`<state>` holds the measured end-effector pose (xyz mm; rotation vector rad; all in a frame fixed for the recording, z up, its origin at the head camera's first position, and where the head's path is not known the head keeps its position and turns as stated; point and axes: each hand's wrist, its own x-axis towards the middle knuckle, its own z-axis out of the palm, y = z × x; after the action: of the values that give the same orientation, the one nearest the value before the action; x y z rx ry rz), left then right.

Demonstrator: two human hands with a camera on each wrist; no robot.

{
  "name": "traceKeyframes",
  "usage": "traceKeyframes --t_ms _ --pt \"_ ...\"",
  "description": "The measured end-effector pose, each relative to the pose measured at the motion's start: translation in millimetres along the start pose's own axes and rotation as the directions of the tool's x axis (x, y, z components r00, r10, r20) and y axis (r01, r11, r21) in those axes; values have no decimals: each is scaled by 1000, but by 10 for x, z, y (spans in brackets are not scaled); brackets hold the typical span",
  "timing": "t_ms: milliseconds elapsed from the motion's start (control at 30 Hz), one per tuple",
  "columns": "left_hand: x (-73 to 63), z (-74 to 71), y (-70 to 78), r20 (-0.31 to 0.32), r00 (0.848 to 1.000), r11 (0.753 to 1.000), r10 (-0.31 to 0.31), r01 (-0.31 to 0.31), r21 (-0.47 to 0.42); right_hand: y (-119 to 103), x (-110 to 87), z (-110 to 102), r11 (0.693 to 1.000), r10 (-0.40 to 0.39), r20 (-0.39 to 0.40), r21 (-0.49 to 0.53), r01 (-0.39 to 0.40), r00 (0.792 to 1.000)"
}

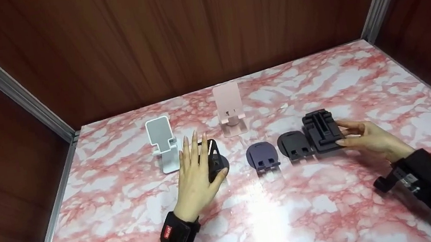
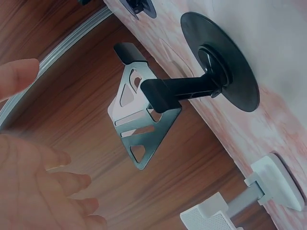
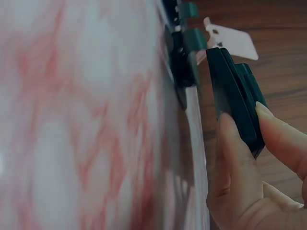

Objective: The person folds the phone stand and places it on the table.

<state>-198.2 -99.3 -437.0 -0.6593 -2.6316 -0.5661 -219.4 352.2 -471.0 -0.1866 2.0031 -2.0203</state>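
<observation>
My right hand (image 1: 365,138) pinches a folded black phone stand (image 1: 322,130) by its right side, thumb on top and fingers beneath. In the right wrist view that folded stand (image 3: 235,96) is tilted and apart from the table. My left hand (image 1: 196,178) has its fingers straight, over a black phone stand with a round base (image 1: 224,162). The left wrist view shows this stand (image 2: 144,110) upright, with a cut-out metal plate, apart from the open palm (image 2: 33,187). A folded dark round stand (image 1: 294,143) lies just left of the one in my right hand.
A purple folded round stand (image 1: 262,156) lies mid-table. A pink phone stand (image 1: 229,102) stands behind it, and a white phone stand (image 1: 161,137) stands left of my left hand. Brown wood-grain panels (image 1: 186,32) close off the back and sides of the marbled table (image 1: 120,223).
</observation>
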Motion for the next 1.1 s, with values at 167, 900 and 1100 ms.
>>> traceKeyframes --t_ms 167,900,1100 --pt "-22 -21 -23 17 1000 1000 -15 15 -4 52 4 -110 999 -22 28 30 22 999" --pt "-28 -19 -56 37 999 1000 -10 11 -5 -121 10 -93 815 6 -54 -578 -36 999" --pt "-28 -23 -68 43 999 1000 -12 13 -1 -160 31 -65 682 -30 -70 -731 -31 997"
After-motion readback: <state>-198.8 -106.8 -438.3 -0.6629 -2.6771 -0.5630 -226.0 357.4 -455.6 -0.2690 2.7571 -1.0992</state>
